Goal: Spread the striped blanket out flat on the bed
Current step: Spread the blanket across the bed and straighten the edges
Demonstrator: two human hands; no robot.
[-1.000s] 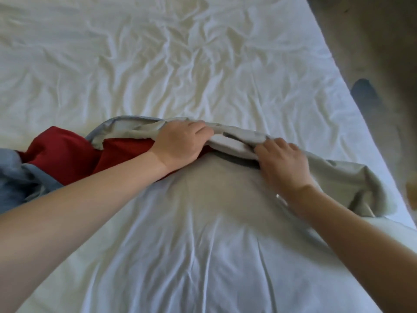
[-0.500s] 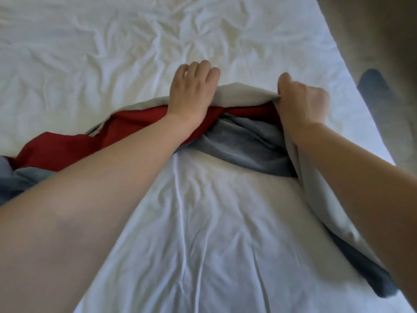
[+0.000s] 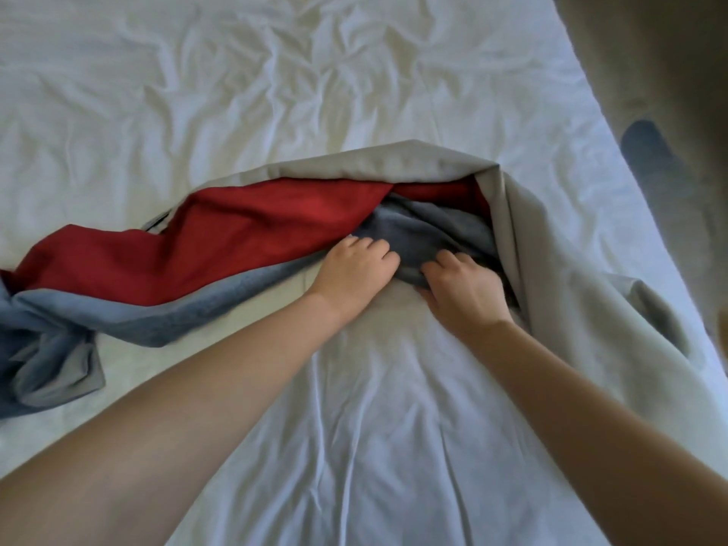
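Note:
The striped blanket (image 3: 252, 238) lies bunched across the white bed (image 3: 354, 447), with a wide red band, a blue band along its near edge and a light grey band folded over at the far and right sides. My left hand (image 3: 354, 269) grips the blue edge near the middle. My right hand (image 3: 461, 289) is right beside it, fingers curled into the same blue fold. The left end of the blanket is crumpled at the frame's left edge.
The wrinkled white sheet (image 3: 197, 92) stretches far beyond the blanket. The bed's right edge (image 3: 614, 151) runs diagonally, with brown floor (image 3: 669, 72) and a dark blue object (image 3: 650, 151) beyond it.
Both hands let go of the grey far edge, which now lies pushed out on the bed, and came back toward me to take hold of the blue band.

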